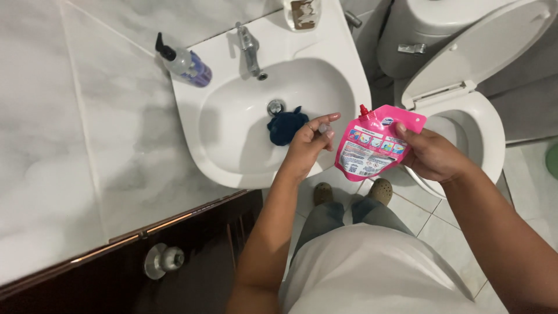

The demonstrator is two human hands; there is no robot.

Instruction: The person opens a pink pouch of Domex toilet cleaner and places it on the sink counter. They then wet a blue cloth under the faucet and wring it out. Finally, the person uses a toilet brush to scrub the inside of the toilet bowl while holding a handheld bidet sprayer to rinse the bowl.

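My right hand (433,154) grips a pink refill pouch (372,144) with a red spout, holding it upright in front of the white sink (232,154). My left hand (311,139) is over the sink's front rim, its fingers pinched on a small clear cap (324,127). A dark blue cloth (286,125) lies in the basin beside the drain (275,107).
A chrome tap (250,49) and a pump bottle (185,63) stand at the sink's back. A toilet (471,125) with its lid raised is on the right. A dark door with a round knob (164,260) is at lower left. Marble wall tiles fill the left side.
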